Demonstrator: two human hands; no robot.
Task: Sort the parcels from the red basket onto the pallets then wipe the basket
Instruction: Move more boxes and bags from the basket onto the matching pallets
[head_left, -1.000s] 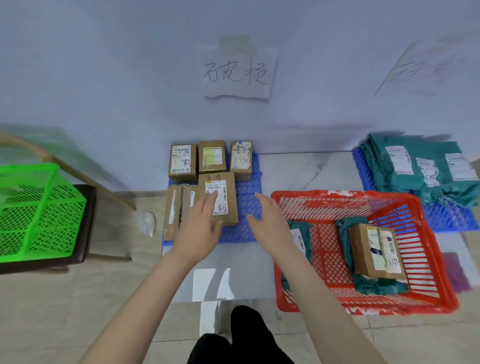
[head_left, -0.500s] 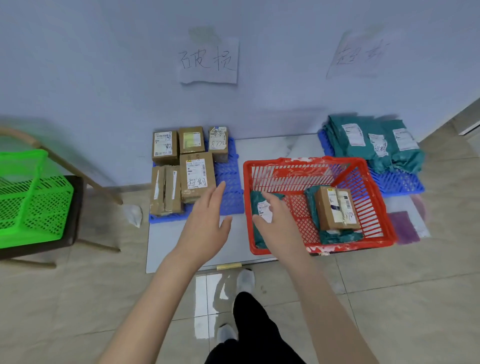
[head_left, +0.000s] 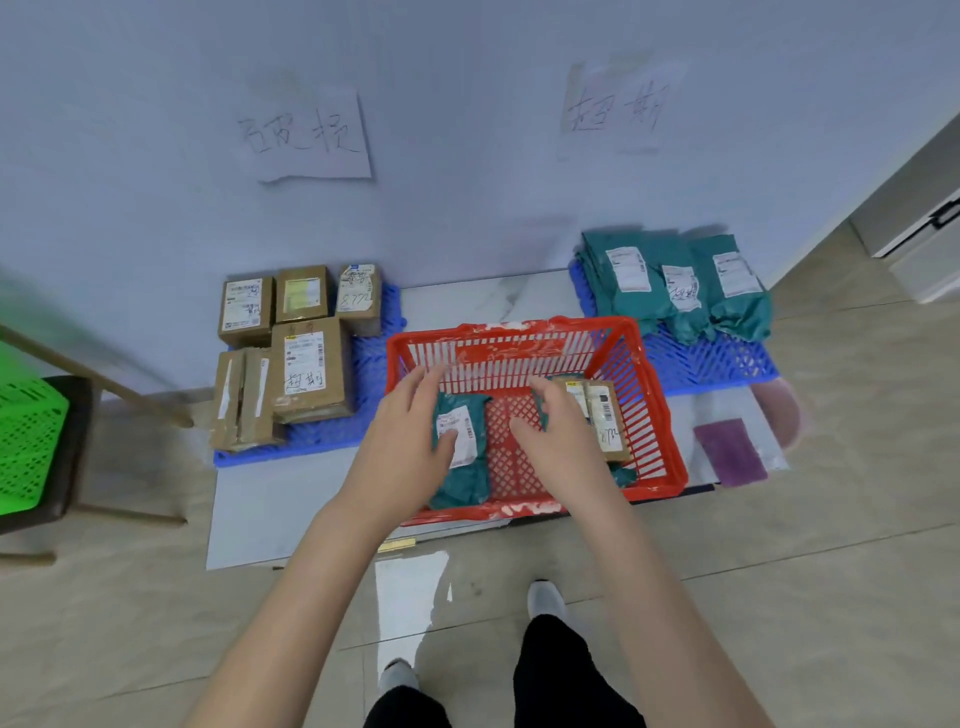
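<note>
The red basket (head_left: 644, 364) stands on the floor between two blue pallets. Inside it lie a teal bag parcel (head_left: 467, 467) at the left and a brown box (head_left: 602, 415) on another teal bag at the right. My left hand (head_left: 405, 447) hovers with straight fingers over the left teal bag, thumb near its label. My right hand (head_left: 561, 436) is spread over the basket's middle, beside the brown box. Neither hand holds anything. The left pallet (head_left: 374, 358) carries several brown boxes (head_left: 306, 369). The right pallet (head_left: 711, 358) carries teal bags (head_left: 675, 280).
A green basket (head_left: 26, 441) sits on a dark stool at the far left. A purple cloth (head_left: 730, 452) lies on the floor right of the red basket. Two paper signs (head_left: 306, 135) hang on the wall. My feet are below, near the white floor board (head_left: 270, 509).
Both hands moved right, from over the boxes on the left pallet to over the red basket. The view pulled back and shifted right.
</note>
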